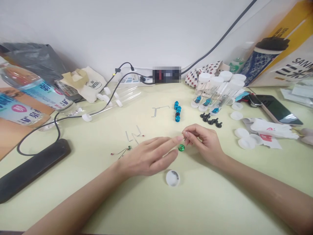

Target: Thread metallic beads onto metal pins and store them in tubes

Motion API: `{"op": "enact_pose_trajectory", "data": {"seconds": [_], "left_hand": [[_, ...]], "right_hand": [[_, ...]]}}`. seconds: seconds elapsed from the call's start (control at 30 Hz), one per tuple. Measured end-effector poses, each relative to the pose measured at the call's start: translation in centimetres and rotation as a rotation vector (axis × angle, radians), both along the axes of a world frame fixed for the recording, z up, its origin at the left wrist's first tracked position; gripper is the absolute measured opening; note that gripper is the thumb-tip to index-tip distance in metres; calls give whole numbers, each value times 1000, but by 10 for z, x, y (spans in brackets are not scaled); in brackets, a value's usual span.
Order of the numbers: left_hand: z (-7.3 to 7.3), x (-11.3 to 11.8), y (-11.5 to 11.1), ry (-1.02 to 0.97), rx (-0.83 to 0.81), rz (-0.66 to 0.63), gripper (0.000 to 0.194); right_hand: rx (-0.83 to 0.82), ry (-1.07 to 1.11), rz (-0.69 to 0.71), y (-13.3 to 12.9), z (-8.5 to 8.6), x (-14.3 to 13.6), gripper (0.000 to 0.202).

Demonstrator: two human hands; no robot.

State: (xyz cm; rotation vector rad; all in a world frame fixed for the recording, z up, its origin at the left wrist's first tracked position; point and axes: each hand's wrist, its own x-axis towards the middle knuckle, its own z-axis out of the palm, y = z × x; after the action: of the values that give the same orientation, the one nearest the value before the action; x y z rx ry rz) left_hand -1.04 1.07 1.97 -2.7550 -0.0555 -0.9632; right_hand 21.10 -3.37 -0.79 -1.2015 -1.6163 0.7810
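My right hand (204, 142) is closed in a pinch on a small thin metal piece (186, 133), too small to name exactly. My left hand (153, 155) holds nothing visible; its fingers stretch toward the right fingertips, the index tip beside them. Just below the fingertips, a round green metal part (181, 148) rests on the table. A white cap (172, 178) nearer to me holds tiny dark pieces. Beyond my hands stands a short row of blue metal parts (177, 112). Left of them lie bent metal hex keys (154, 112), and thin wires (119, 152) lie beside my left wrist.
Clear tubes (216, 94) with blue parts stand at the back right, near black pieces (211, 120), white caps (246, 140) and a phone (278, 109). Bottles (36, 88), empty tubes (110, 106), a cable and a black bar (36, 168) occupy the left.
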Motion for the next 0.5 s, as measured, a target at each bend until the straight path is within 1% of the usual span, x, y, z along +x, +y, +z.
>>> {"op": "enact_pose_trajectory", "data": {"seconds": [0.07, 0.1, 0.17, 0.2, 0.3, 0.4, 0.5], "left_hand": [[-3, -2, 0, -44, -71, 94, 23], [-4, -2, 1, -55, -134, 140, 26], [-8, -2, 1, -56, -299, 197, 29], [-10, 0, 1, -60, -384, 204, 28], [-14, 8, -1, -107, -601, 172, 21], [-17, 17, -4, -123, -812, 107, 20], [-17, 24, -4, -114, -958, 72, 16]], "right_hand": [[2, -8, -6, 0, -1, 1, 14], [5, -14, -9, 0, -1, 1, 14], [13, -25, -14, 0, -2, 1, 14], [16, -28, -15, 1, -2, 1, 13], [17, -15, -12, 2, -3, 1, 12], [6, 10, -11, 2, -3, 0, 12], [-3, 19, -13, 2, -2, -1, 12]]}}
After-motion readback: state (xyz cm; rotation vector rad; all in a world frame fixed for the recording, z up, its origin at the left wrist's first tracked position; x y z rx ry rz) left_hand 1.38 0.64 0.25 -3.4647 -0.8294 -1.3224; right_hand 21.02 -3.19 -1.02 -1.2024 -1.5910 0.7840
